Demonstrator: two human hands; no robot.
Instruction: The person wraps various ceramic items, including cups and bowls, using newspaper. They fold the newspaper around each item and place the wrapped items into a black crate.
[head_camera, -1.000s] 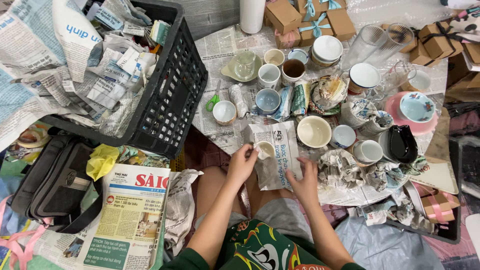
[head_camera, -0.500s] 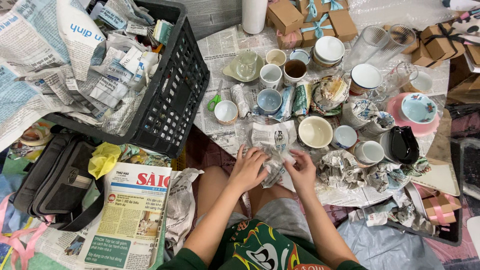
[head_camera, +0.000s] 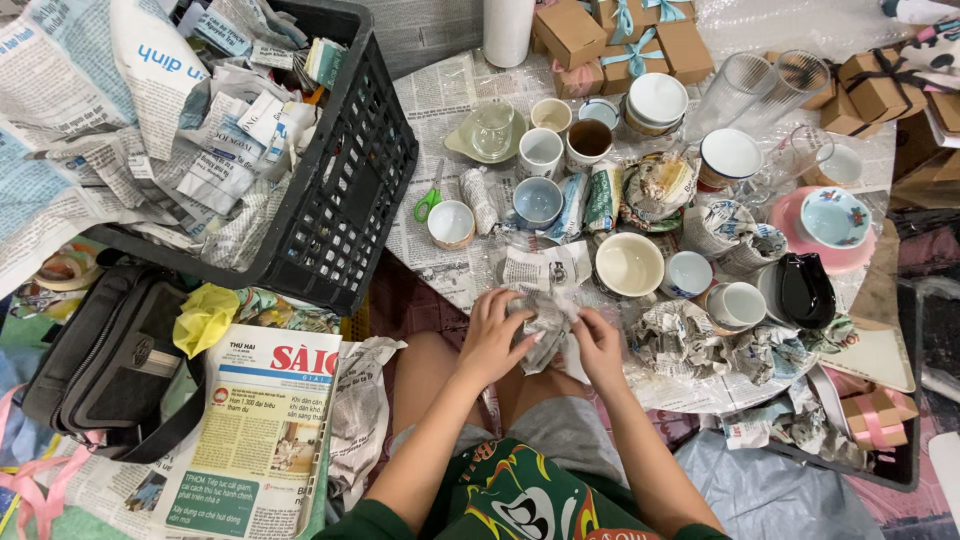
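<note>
Clasped by left hand (head_camera: 492, 335) and right hand (head_camera: 598, 345) from both sides: newspaper-wrapped bundle (head_camera: 543, 322), lower centre, above the lap. Probably light, crinkly outside, fragile within; best cupped underneath. Just beyond, cream bowl (head_camera: 628, 264), blue cup (head_camera: 537, 200); upper left, black crate (head_camera: 340, 200).

There is only the one camera, worn on the seated person's head, looking almost straight down past the knees. It sits close above the hands (head_camera: 545, 335) at the lower middle, with a black crate (head_camera: 340, 190) at ten o'clock and cups (head_camera: 540, 150) at twelve.
</note>
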